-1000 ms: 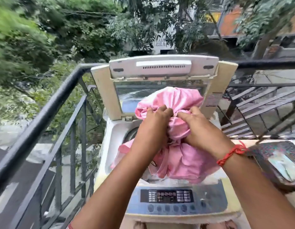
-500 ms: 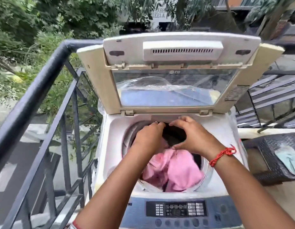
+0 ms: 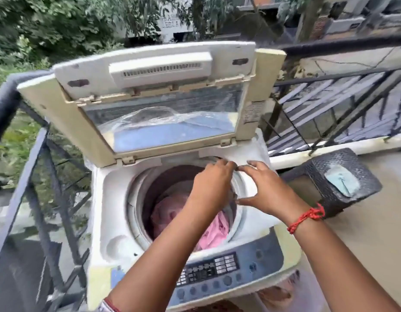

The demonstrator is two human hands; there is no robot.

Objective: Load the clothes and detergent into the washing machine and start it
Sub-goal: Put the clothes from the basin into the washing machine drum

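Observation:
A white top-loading washing machine (image 3: 111,212) stands with its lid (image 3: 150,102) raised. Pink clothes (image 3: 214,233) lie down inside the drum. My left hand (image 3: 209,188) hovers over the drum's right side with fingers loosely bent, holding nothing that I can see. My right hand (image 3: 265,188), with a red thread on the wrist, spreads its fingers over the drum's right rim. The control panel (image 3: 208,271) with its buttons runs along the machine's front edge. No detergent is in view.
A black metal railing (image 3: 19,158) runs close along the machine's left side and behind it on the right. A dark woven basket (image 3: 356,167) with a pale blue item on top sits on the floor to the right.
The pink clothes dropped from my hands into the drum. Both hands let go and rose toward the drum's right rim. The camera swung left and closer.

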